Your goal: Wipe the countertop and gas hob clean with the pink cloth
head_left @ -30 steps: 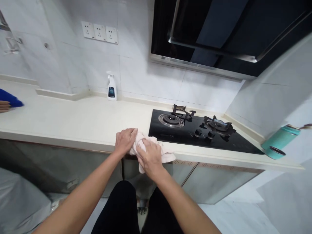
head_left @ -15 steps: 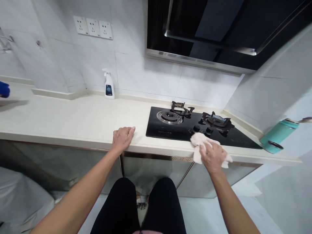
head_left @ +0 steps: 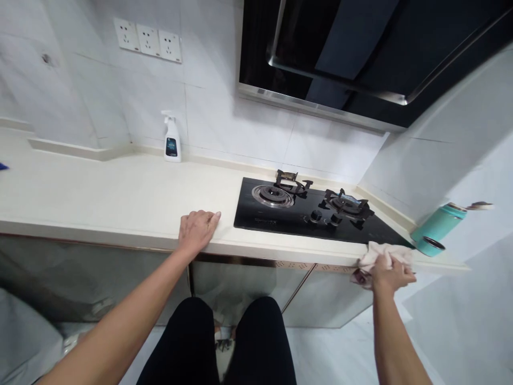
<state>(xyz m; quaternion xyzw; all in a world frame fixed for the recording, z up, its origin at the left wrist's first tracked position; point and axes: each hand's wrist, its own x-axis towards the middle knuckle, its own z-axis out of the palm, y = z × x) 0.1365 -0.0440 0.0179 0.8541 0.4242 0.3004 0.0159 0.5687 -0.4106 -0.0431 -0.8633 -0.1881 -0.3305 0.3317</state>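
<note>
My right hand (head_left: pixel 390 274) grips a pale pink cloth (head_left: pixel 387 251), pressing it against the counter's front edge by the right corner of the black gas stove (head_left: pixel 296 219). Part of the cloth hangs below the edge, a darker patch showing there. My left hand (head_left: pixel 197 231) rests on the pale countertop (head_left: pixel 132 198), left of the stove. Its fingers are curled under, the thumb sticks out to the right, and nothing shows in it. A pan support (head_left: pixel 348 206) sits over the right burner; the left burner (head_left: pixel 273 196) is bare, with another support (head_left: pixel 292 182) behind it.
A white spray bottle (head_left: pixel 171 140) stands against the back wall. At the counter's right end are a turquoise flask (head_left: pixel 438 223) and a small turquoise cup (head_left: pixel 430 246). The dark range hood (head_left: pixel 320 53) overhangs the stove. Part of something blue (head_left: pixel 3 166) shows at the far left.
My right hand has slid the cloth rightward along the counter's front edge, from below the stove knobs to near the turquoise cup. My left hand stays in place; the view has shifted slightly right.
</note>
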